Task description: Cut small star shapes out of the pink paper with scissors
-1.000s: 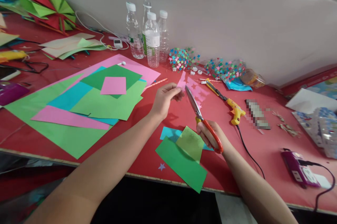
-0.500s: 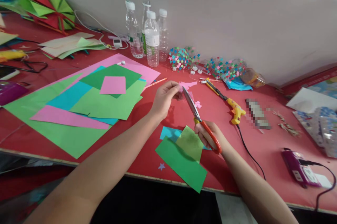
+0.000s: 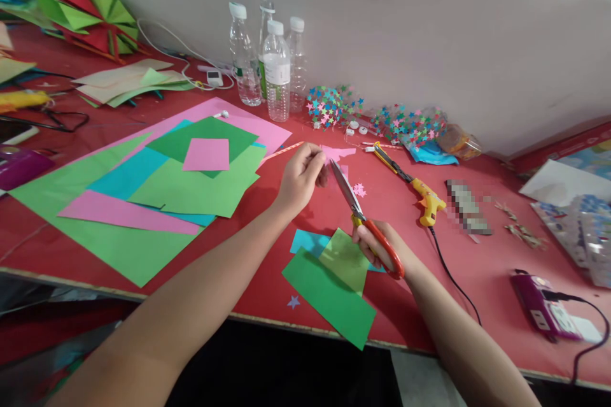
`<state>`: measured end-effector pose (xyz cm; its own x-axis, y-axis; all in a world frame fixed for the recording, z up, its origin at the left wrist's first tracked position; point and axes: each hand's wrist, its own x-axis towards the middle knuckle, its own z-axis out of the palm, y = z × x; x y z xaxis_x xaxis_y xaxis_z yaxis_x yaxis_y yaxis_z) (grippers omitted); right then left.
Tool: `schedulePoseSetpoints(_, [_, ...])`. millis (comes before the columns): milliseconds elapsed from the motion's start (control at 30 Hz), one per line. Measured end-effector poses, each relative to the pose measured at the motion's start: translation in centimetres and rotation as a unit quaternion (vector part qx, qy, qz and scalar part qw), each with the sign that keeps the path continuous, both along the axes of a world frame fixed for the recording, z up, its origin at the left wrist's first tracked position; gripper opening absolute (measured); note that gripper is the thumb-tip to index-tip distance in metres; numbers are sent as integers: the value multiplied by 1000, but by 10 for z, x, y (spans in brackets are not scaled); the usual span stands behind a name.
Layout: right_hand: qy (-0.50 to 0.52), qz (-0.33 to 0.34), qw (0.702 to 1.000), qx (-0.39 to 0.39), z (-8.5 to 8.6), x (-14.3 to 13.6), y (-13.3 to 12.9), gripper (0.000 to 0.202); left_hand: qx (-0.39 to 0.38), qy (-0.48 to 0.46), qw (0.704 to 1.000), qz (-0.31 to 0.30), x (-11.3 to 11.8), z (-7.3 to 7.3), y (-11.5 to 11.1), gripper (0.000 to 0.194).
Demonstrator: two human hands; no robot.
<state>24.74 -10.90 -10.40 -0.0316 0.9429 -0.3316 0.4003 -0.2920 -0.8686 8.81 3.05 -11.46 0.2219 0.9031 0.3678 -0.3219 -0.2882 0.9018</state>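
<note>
My left hand (image 3: 301,179) is pinched shut on a small bit of pink paper, mostly hidden by the fingertips. Just beyond them lie pink paper scraps (image 3: 340,153). The scissors (image 3: 347,190), with red-orange and yellow handles, are in my right hand (image 3: 375,242). Their blades look closed or nearly so, and the tips point at my left fingertips. A little pile of pink paper stars (image 3: 359,190) rests beside the blades. Below my hands, a green paper piece (image 3: 329,295) overlaps a light green piece (image 3: 346,260) and a blue piece (image 3: 305,241).
Stacked coloured paper sheets (image 3: 109,248) cover the left of the table. Plastic bottles (image 3: 277,76) stand by the wall, near bags of coloured stars (image 3: 327,106). A yellow glue gun (image 3: 428,200) with a cord and a purple device (image 3: 544,305) lie to the right.
My left hand has shifted very slightly, and the pink bit at its fingertips shows less. The scissors have hardly moved.
</note>
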Motion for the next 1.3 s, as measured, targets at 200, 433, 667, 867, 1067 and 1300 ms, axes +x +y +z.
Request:
schedulePoseSetpoints(200, [10,6,1000,-7,3,-1,0,56,-13,-21,1000,19,0,-3,3,13])
schedulePoseSetpoints(433, [-4,-7,1000,-8,3,-1,0,53,-18,-5,1000,-8,1,0,-2,14])
schedulePoseSetpoints(667, [-1,-31,999,11,1,-5,0,53,-49,0,998,-44,0,4,-6,16])
schedulePoseSetpoints(867, [17,-47,999,14,-5,-6,0,54,-85,24,990,-112,1,7,-11,22])
schedulePoseSetpoints(1067, [12,-37,999,8,-4,-5,-1,47,-93,-25,993,-70,0,3,-4,18])
schedulePoseSetpoints(1300, [-1,-31,999,12,0,-5,-2,47,-93,-25,991,-90,-3,5,-5,19])
